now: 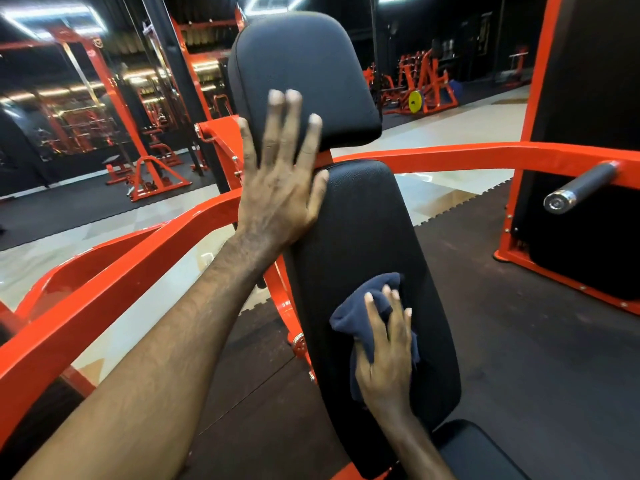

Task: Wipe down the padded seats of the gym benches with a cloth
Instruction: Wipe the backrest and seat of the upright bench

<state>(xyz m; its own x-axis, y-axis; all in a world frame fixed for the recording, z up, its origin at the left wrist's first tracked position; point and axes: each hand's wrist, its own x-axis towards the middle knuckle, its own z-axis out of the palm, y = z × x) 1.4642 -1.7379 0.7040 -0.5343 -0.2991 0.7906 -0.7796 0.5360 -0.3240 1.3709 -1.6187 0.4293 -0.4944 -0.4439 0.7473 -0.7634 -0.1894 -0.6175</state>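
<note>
A black padded back pad stands upright on an orange machine frame, with a black head pad above it and a black seat pad at the bottom right. My left hand rests flat, fingers straight and spread, against the left edge where the head pad meets the back pad. My right hand presses a dark blue cloth against the lower half of the back pad, fingers extended over it.
An orange curved bar runs behind the pads, ending in a chrome peg at the right. A black weight-stack cover stands at the right. Dark rubber mats cover the floor. More orange machines stand in the background.
</note>
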